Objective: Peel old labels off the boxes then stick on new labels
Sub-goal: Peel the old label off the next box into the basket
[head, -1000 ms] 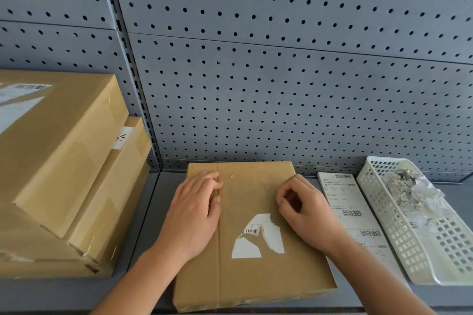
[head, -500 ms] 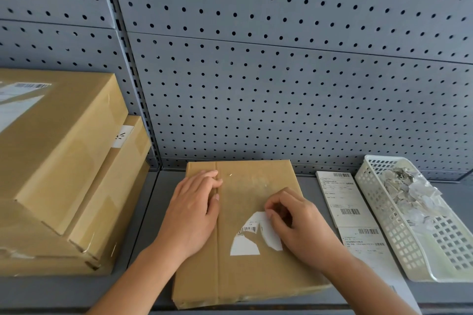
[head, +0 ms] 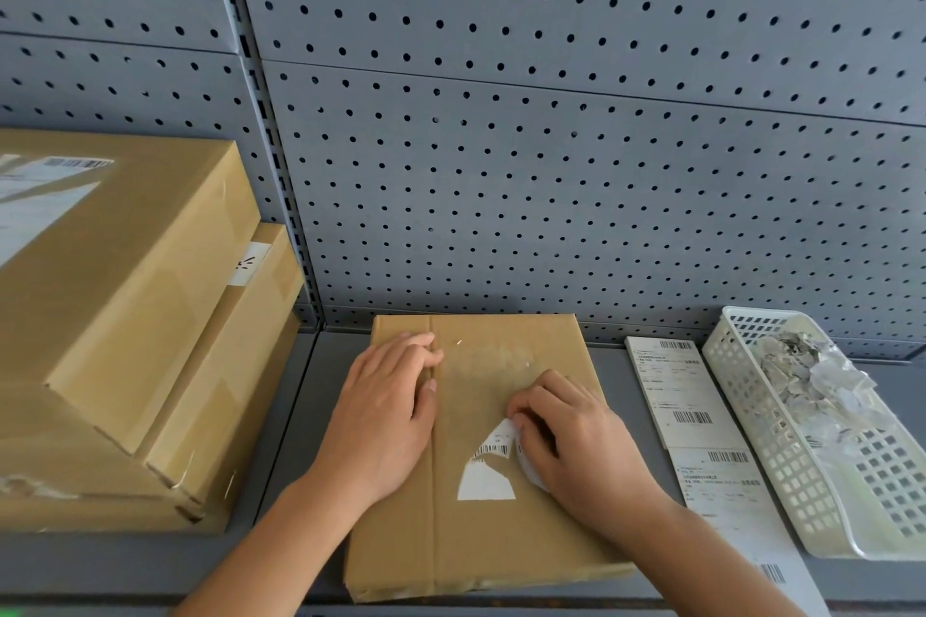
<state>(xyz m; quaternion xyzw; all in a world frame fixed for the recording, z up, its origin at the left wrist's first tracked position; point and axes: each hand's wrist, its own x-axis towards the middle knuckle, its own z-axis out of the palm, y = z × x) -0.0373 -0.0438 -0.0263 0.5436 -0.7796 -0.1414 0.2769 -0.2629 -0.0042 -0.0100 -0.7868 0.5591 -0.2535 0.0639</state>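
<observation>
The torn white remnant of the old label (head: 488,471), with a barcode on its upper part, sat on top of the flat brown cardboard box (head: 501,551), just right of the taped centre seam. The box lay flat on the grey metal shelf (head: 300,416), its far edge near the grey perforated pegboard (head: 551,165) and its near edge at the shelf's front edge.

To my eye the label was thin paper, glued hard and apt to shred rather than come away whole. The best hold looked to be its lifted right edge, pulled low along the cardboard. The box seemed stiff but light, and likely to slide on smooth metal unless it was pinned.

The right hand (head: 576,436) had its fingers curled tight, pinching that raised edge of the label. The left hand (head: 386,411) lay flat and spread, palm down on the box's left half with its fingertips at the seam.

Just right of the box lay a strip of new labels (head: 676,391), white and printed with barcodes. Beyond them, toward the shelf's right end, stood a white plastic lattice basket (head: 801,491) holding a heap of peeled paper scraps (head: 801,371). At the left end were two larger brown stacked boxes (head: 125,291), each bearing a label.
</observation>
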